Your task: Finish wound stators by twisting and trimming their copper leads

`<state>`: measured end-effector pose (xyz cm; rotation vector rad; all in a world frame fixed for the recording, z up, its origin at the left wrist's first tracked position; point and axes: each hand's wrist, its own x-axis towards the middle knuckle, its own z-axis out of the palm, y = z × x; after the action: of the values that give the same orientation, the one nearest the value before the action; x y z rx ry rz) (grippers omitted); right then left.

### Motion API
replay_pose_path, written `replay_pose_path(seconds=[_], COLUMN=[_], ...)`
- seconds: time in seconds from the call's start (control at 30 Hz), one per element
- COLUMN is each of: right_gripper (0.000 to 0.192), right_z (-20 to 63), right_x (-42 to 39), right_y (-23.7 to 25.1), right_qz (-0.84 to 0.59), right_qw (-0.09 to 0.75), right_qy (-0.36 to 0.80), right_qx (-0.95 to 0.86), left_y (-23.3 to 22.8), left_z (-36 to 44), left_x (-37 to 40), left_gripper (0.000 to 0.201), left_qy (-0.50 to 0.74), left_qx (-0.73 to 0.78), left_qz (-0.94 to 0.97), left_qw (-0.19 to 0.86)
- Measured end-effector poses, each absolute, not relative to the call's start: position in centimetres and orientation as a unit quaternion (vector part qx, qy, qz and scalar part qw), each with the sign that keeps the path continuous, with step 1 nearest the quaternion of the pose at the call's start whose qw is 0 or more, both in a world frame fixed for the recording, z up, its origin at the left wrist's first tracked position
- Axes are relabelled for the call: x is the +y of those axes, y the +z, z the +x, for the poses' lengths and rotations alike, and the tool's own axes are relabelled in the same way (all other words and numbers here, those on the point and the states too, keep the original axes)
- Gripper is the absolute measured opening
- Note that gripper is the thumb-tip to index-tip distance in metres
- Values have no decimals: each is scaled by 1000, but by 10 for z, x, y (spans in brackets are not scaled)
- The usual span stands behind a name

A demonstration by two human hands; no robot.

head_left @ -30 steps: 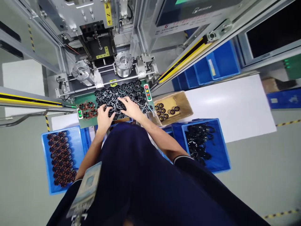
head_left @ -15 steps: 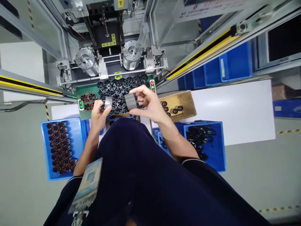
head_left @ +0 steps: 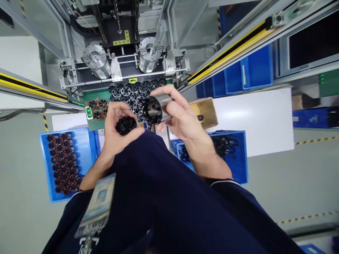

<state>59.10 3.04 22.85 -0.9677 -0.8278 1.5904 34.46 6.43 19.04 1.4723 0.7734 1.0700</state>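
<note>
My left hand (head_left: pixel 114 135) curls around a black slotted motor part (head_left: pixel 126 125), whose toothed end faces up; fingers and thumb hide its sides. To the right of it, my right hand (head_left: pixel 186 121) grips a stator core (head_left: pixel 164 105), a grey steel cylinder with black slotted plastic inside. That core lies tilted on its side, its open end turned toward my left hand. The two parts are apart. Behind them, several unwound black-and-silver stator cores (head_left: pixel 129 92) stand close together on a green mat (head_left: pixel 92 95). Copper-wound stators (head_left: pixel 97 115) sit at the mat's left.
Ahead stands a machine with two metal cylindrical fixtures (head_left: pixel 96 61) behind a rail (head_left: pixel 106 82). A blue bin (head_left: pixel 86 148) at left holds rows of wound stators. At right are a cardboard box (head_left: pixel 210 113) and a blue bin (head_left: pixel 242 158) of black parts.
Both hands have come closer to me and turned the parts, so their black slotted ends now show. My right hand has rotated its core toward the left.
</note>
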Motion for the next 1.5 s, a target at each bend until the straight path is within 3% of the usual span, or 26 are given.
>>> replay_pose_path(seconds=[0.1,0.2,0.3,0.43,0.63,0.77,0.87,1.0,1.1,1.2,1.33,1.5], right_gripper=[67,67,69,72,53,52,66,97,95,76,72,76], right_z=[585,579,577,585,600,608,633,697,736,750,745,742], right_x=[30,33,34,32,33,36,59,144,228,294,339,359], right_y=[231,230,227,225,215,212,202,163,128,104,85,69], right_qz=[-418,-417,-415,-403,-341,-357,-440,-544,-656,-696,-669,-634], right_qw=[494,477,475,458,437,420,408,381,295,182,83,23], right_qy=[676,679,673,685,717,716,646,464,262,156,142,134], right_qx=[-353,-370,-386,-398,-422,-429,-473,-586,-643,-677,-725,-761], left_y=[217,234,234,224,220,210,196,171,153,139,131,127], left_z=[349,351,351,348,350,348,342,329,320,313,304,297], left_x=[57,53,51,47,42,46,51,44,26,2,-26,-49], left_gripper=[85,74,63,68,64,66,63,40,33,34,43,55], left_qy=[407,387,375,403,416,419,418,414,411,405,402,429], left_qx=[372,366,363,363,364,375,415,491,530,566,646,692], left_qz=[699,738,742,711,694,684,647,546,462,417,353,232], left_qw=[454,413,421,447,462,465,484,538,580,584,544,533])
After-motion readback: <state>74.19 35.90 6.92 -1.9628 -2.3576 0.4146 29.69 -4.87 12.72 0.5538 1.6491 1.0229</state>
